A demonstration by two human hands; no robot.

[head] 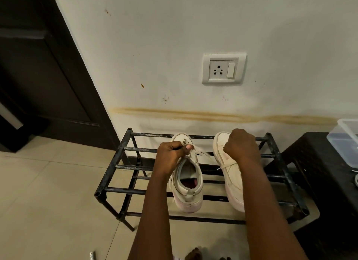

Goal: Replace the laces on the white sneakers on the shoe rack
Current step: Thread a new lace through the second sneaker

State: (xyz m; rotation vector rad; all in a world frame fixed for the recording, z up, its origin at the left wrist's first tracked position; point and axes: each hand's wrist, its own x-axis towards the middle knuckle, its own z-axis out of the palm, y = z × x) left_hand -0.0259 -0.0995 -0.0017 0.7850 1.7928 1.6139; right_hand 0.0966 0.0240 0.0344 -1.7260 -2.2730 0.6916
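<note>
My left hand (171, 153) pinches a lace (201, 153) on the left sneaker (188, 194), my right hand (242, 146) curls over the right sneaker (232, 178) (whether it holds anything, I cannot tell).

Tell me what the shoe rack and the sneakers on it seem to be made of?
Shoe rack: likely black-painted metal tube; thin round bars, paint worn pale in patches. White sneakers: smooth off-white leather or a synthetic look-alike, I cannot tell which; stitched panels, pinkish scuffs at the heels.
</note>
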